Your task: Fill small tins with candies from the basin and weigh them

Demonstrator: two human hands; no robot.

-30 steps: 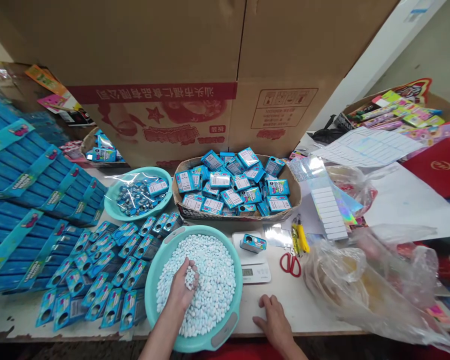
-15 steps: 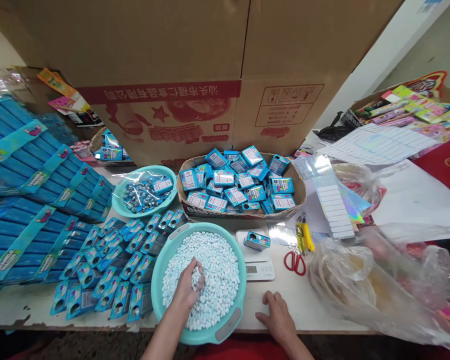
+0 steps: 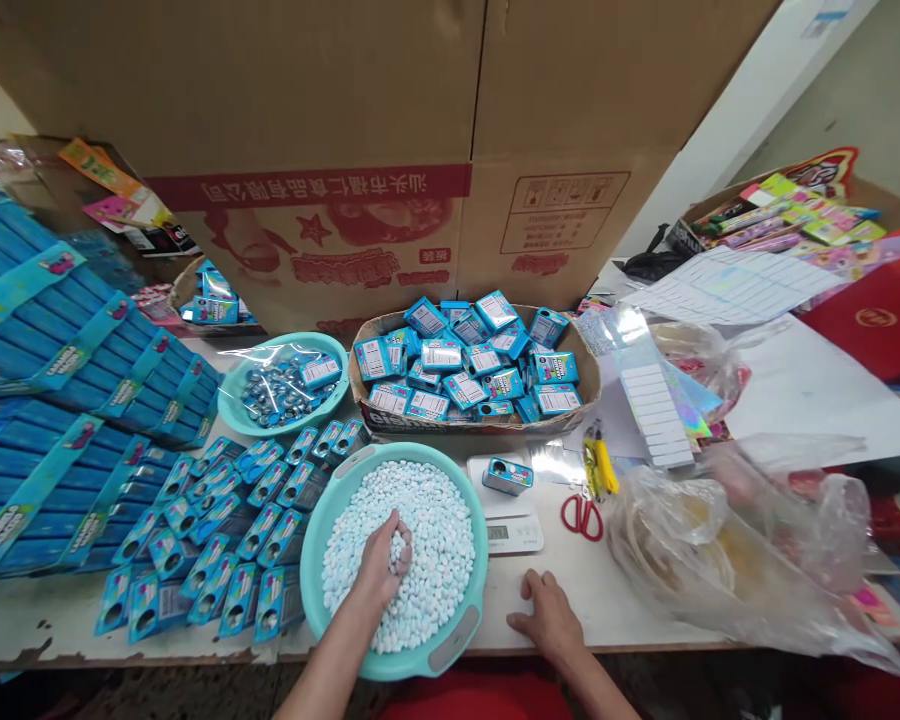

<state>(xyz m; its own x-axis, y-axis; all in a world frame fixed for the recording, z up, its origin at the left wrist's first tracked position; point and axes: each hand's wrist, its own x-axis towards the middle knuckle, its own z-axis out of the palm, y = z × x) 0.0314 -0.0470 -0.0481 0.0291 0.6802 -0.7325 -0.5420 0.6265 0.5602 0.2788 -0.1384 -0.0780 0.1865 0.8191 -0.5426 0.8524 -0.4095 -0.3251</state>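
My left hand (image 3: 381, 565) is in the teal basin (image 3: 319, 600), its fingers curled around a handful of small pale candies. More white and light-blue candies (image 3: 427, 510) fill the basin. My right hand (image 3: 551, 615) rests on the table to the right of the basin, fingers loosely apart and holding nothing. Beyond it is a white digital scale (image 3: 521, 534), with a small blue candy tin (image 3: 508, 476) lying on its plate. Left of the basin, several blue tins (image 3: 240, 535) stand in rows with round openings facing up.
A cardboard tray (image 3: 480, 427) of blue tins is behind the basin, beside a smaller teal basin (image 3: 225, 400) with metallic pieces. Stacked blue packs (image 3: 60, 400) rise at left. Red scissors (image 3: 583, 515), yellow-handled cutters (image 3: 604, 465) and a clear plastic bag (image 3: 690, 560) lie right. A big carton (image 3: 330, 90) blocks the back.
The view has shifted slightly. My left hand stays in the basin holding candies, and my right hand remains on the table. Nothing else has visibly moved.
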